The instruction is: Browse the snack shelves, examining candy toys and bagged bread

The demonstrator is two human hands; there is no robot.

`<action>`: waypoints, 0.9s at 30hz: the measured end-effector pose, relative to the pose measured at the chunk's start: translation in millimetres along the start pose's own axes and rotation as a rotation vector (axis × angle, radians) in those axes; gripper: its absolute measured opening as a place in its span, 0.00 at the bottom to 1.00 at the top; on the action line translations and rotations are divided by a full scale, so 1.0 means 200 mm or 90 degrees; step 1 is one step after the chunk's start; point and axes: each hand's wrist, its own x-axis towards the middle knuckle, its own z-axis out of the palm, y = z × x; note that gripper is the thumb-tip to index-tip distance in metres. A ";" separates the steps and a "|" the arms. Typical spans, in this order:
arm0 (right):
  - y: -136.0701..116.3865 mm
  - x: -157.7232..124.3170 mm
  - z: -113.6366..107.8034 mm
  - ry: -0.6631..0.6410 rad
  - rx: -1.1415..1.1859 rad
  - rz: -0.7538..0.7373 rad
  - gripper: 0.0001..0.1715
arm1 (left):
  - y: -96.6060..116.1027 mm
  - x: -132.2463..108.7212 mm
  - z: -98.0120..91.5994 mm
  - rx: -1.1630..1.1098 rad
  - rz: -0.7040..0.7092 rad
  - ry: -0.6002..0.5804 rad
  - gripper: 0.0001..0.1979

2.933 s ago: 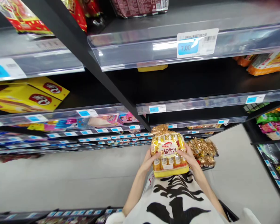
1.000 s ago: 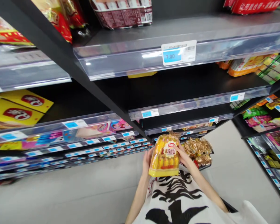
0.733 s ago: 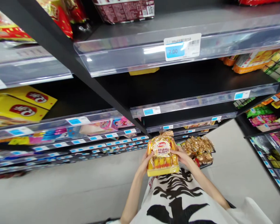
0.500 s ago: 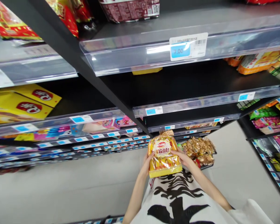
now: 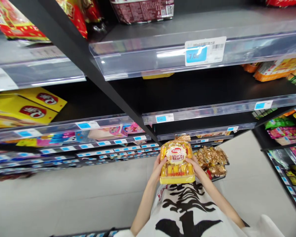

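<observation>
bread bag [image 5: 177, 161] held upright in front of the chest, at 6 o'clock in the view, label facing the camera, gold twisted top pointing to 12 o'clock; left hand [image 5: 159, 167] on the bag's 9 o'clock edge, grip closed on it, fingers wrapped round the side; right hand [image 5: 196, 166] on the 3 o'clock edge, grip closed on the bag too; bag clear of every shelf, carried by the two hands only; gold-wrapped packs [image 5: 212, 160] just beside the bag at 3 o'clock, partly behind the right hand; bare black shelf [image 5: 199, 85] at 12 o'clock above the bag, blue-and-white price tag [image 5: 205, 50] on the clear rail over it; yellow boxes [image 5: 22, 108] well apart at 9 o'clock; white shirt with black pattern [image 5: 185, 210] directly below the bag; grey floor [image 5: 71, 197] at 7 o'clock
</observation>
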 end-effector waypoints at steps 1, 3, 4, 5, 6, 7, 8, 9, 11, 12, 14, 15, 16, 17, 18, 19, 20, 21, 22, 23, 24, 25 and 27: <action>0.00 0.00 0.00 0.013 0.019 -0.002 0.38 | 0.01 0.00 0.01 0.008 0.007 -0.010 0.33; 0.01 0.00 -0.01 0.037 0.051 -0.002 0.38 | 0.03 0.01 0.02 0.030 0.018 -0.018 0.31; 0.01 0.00 -0.02 0.046 0.064 -0.003 0.37 | 0.04 0.01 0.03 0.041 0.021 -0.016 0.31; 0.00 0.00 -0.02 0.054 0.077 -0.005 0.37 | 0.05 0.01 0.04 0.050 0.024 -0.015 0.31; 0.00 0.01 -0.03 0.061 0.089 -0.009 0.36 | 0.06 0.01 0.05 0.056 0.023 -0.016 0.31; -0.01 0.02 -0.03 0.069 0.102 -0.018 0.36 | 0.07 0.01 0.06 0.060 0.022 -0.018 0.31; -0.02 0.02 -0.03 0.075 0.115 -0.029 0.35 | 0.07 0.01 0.07 0.059 0.019 -0.023 0.31; -0.02 0.03 -0.03 0.078 0.128 -0.039 0.35 | 0.07 0.01 0.07 0.056 0.017 -0.025 0.32; -0.04 0.04 -0.02 0.076 0.145 -0.053 0.32 | 0.06 0.00 0.08 0.041 0.011 -0.016 0.32; -0.04 0.04 -0.02 0.073 0.149 -0.055 0.30 | 0.06 0.00 0.08 0.032 0.007 -0.006 0.32; -0.04 0.03 -0.02 0.061 0.156 -0.047 0.27 | 0.04 -0.01 0.08 0.020 0.001 0.012 0.32; -0.04 0.02 -0.01 0.054 0.163 -0.037 0.26 | 0.03 -0.02 0.07 0.018 -0.002 0.018 0.32; -0.03 0.02 -0.01 0.043 0.175 -0.022 0.26 | 0.02 -0.02 0.06 0.017 -0.005 0.023 0.33; -0.03 0.01 0.00 0.030 0.190 -0.002 0.25 | 0.01 -0.02 0.05 0.017 -0.009 0.028 0.33; -0.03 0.01 0.00 0.017 0.206 0.020 0.25 | 0.01 -0.02 0.04 0.016 -0.013 0.034 0.33; -0.03 0.01 0.01 0.005 0.220 0.040 0.25 | 0.00 -0.03 0.03 0.015 -0.016 0.040 0.33; -0.03 0.01 0.01 -0.004 0.232 0.055 0.25 | 0.00 -0.03 0.02 0.014 -0.017 0.045 0.33; -0.03 0.00 0.02 -0.010 0.239 0.062 0.25 | 0.00 -0.03 0.02 0.013 -0.016 0.047 0.32; -0.03 0.00 0.03 -0.012 0.242 0.064 0.24 | 0.00 -0.03 0.02 0.012 -0.012 0.048 0.32; -0.03 0.00 0.03 -0.011 0.244 0.062 0.24 | 0.00 -0.04 0.02 0.011 -0.008 0.047 0.31; -0.04 0.00 0.04 -0.011 0.244 0.058 0.24 | 0.00 -0.04 0.02 0.010 -0.003 0.046 0.31; -0.04 0.00 0.04 -0.011 0.244 0.054 0.24 | 0.00 -0.04 0.02 0.010 0.000 0.045 0.31; -0.05 0.00 0.04 -0.014 0.243 0.045 0.24 | 0.00 -0.05 0.03 0.007 0.002 0.045 0.31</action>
